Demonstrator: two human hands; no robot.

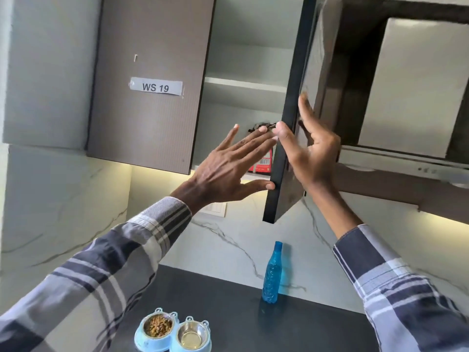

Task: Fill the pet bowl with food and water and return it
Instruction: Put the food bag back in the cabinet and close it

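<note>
Two-cup blue pet bowl (172,334), kibble left, right cup empty-looking

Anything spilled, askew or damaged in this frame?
No spills. The pet bowl sits flat on the counter and the blue bottle stands upright. One oddity: a dark, ragged patch on the cabinet's back wall, partly hidden behind the fingers.

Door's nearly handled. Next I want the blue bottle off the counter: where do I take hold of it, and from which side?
Grip the blue bottle around its narrower upper body, just under the cap, probably with the right hand coming from the front. It stands upright against the marble wall, so the back is blocked, while the counter in front and to its right looks free. The pet bowl sits well to its left.
</note>
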